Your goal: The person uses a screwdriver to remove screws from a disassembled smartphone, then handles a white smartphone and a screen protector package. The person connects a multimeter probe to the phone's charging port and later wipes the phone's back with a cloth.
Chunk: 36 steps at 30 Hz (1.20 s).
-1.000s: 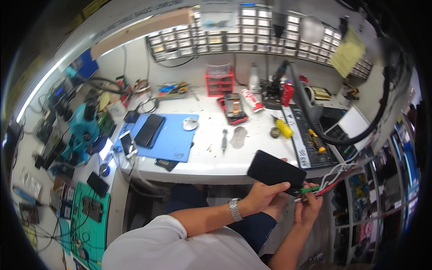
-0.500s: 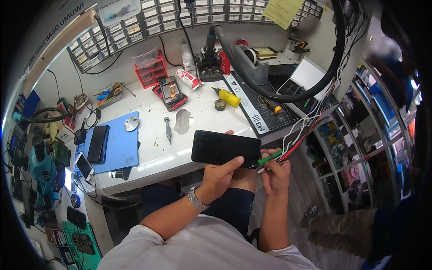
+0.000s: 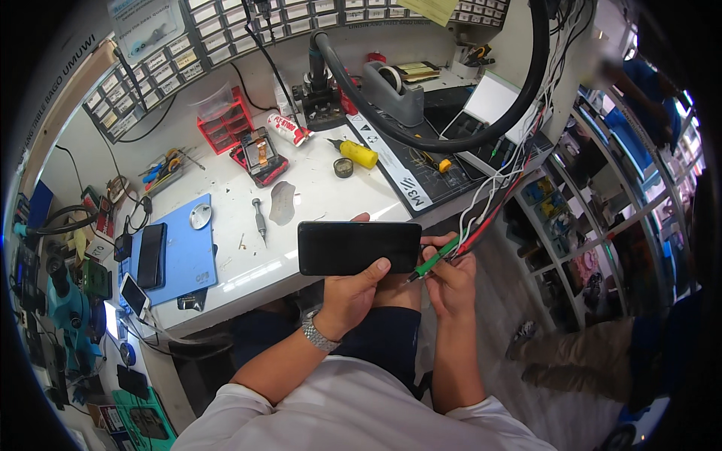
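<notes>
My left hand (image 3: 347,299), a metal-banded watch on its wrist, is closed round a black smartphone (image 3: 359,246). The phone lies sideways over my lap, its dark screen facing up and my thumb on its lower edge. Just off the phone's right end, my right hand (image 3: 451,287) is closed on a bundle of cables with a green, dark-tipped cable end (image 3: 432,263) slanting across the fingers. White cables and a red cable (image 3: 485,220) run from this hand up to the right. Whether any plug sits in the phone is hidden by my fingers.
The white bench holds a screwdriver (image 3: 259,219), an opened phone (image 3: 259,159), a yellow bottle (image 3: 356,153) and a blue mat (image 3: 188,252) with another phone. A thick black hose (image 3: 429,143) arches over the right side. A person's legs (image 3: 575,357) stand at the right near shelves.
The phone has turned to lie more level in my left hand. The green cable end in my right hand now slants more steeply. The whole view has shifted slightly.
</notes>
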Motion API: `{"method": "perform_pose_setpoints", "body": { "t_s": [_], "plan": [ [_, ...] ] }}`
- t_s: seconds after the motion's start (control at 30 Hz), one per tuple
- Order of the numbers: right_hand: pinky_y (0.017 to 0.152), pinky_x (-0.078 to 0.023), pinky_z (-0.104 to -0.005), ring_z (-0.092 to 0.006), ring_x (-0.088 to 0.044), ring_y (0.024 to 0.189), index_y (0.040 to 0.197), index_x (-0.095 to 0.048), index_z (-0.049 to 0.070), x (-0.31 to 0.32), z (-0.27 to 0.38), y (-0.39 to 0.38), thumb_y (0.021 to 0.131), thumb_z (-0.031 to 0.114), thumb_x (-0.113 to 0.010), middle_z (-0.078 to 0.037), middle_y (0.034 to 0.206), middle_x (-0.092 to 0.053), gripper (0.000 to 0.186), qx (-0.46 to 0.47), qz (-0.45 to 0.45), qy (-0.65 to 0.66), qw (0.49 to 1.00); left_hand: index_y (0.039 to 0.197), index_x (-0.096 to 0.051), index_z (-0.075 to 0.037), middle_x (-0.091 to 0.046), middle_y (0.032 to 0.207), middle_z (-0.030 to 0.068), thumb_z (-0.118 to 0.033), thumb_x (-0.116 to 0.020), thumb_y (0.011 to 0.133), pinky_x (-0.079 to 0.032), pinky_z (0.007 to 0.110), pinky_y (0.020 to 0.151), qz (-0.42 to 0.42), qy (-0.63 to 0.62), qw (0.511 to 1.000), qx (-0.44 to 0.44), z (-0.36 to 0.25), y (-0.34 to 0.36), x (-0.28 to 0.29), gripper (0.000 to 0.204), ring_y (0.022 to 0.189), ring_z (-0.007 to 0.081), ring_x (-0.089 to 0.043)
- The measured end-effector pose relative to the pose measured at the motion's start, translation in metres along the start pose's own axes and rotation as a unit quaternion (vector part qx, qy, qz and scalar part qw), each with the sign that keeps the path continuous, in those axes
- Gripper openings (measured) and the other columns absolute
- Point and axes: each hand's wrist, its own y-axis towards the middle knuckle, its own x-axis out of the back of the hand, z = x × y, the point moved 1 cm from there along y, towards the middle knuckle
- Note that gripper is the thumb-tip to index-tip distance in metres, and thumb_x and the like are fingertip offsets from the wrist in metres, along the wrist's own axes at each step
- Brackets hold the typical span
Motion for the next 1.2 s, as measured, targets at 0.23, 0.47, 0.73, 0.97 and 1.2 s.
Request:
{"method": "perform_pose_setpoints", "body": {
  "t_s": [0.23, 0.47, 0.73, 0.97, 1.2],
  "plan": [
    [0.078, -0.062, -0.0339, -0.0226, -0.077, 0.089, 0.115, -0.068, 0.000, -0.004, -0.002, 0.000, 0.099, -0.012, -0.070, -0.021, 0.118, -0.077, 0.020, 0.005, -0.012, -0.023, 1.000, 0.165, -0.039, -0.001, -0.061, 0.146, 0.0133, 0.012, -0.073, 0.098, -0.046, 0.040, 0.123, 0.002, -0.010, 1.000, -0.008, 0.002, -0.001, 0.004, 0.076, 0.138, 0.0231, -0.060],
    [0.082, -0.065, -0.0363, -0.0230, -0.077, 0.090, 0.114, -0.067, 0.000, -0.008, 0.002, -0.003, 0.097, -0.012, -0.072, -0.021, 0.117, -0.077, 0.022, 0.000, -0.025, -0.019, 1.000, 0.168, -0.033, -0.002, -0.059, 0.149, 0.0155, 0.015, -0.071, 0.097, -0.043, 0.044, 0.126, -0.023, -0.028, 0.999, 0.022, 0.002, -0.007, 0.006, 0.082, 0.142, 0.0273, -0.059],
    [0.086, -0.068, -0.0392, -0.0260, -0.079, 0.097, 0.114, -0.068, -0.004, 0.011, -0.015, 0.006, 0.092, -0.015, -0.077, -0.024, 0.116, -0.077, 0.026, 0.007, -0.028, -0.037, 0.999, 0.169, -0.034, 0.000, -0.059, 0.152, 0.0227, 0.007, -0.073, 0.094, -0.040, 0.057, 0.128, -0.017, 0.017, 1.000, -0.016, 0.003, 0.001, -0.001, 0.084, 0.144, 0.0376, -0.058],
    [0.090, -0.068, -0.0399, -0.0265, -0.079, 0.101, 0.117, -0.068, -0.004, 0.018, -0.018, 0.005, 0.094, -0.015, -0.076, -0.025, 0.118, -0.077, 0.027, -0.013, -0.022, -0.008, 1.000, 0.166, -0.041, 0.002, -0.064, 0.143, 0.0118, 0.013, -0.076, 0.093, -0.050, 0.039, 0.117, -0.039, 0.016, 0.999, 0.022, -0.002, -0.003, -0.012, 0.082, 0.131, 0.0258, -0.064],
    [0.092, -0.066, -0.0376, -0.0247, -0.078, 0.102, 0.116, -0.070, -0.007, 0.015, -0.008, -0.003, 0.094, -0.013, -0.078, -0.024, 0.117, -0.078, 0.025, -0.014, -0.028, -0.025, 0.999, 0.161, -0.049, 0.001, -0.070, 0.133, 0.0086, 0.012, -0.076, 0.094, -0.056, 0.030, 0.097, -0.057, 0.032, 0.997, 0.032, 0.014, -0.002, 0.016, 0.073, 0.116, 0.0199, -0.069]
  ]
}}
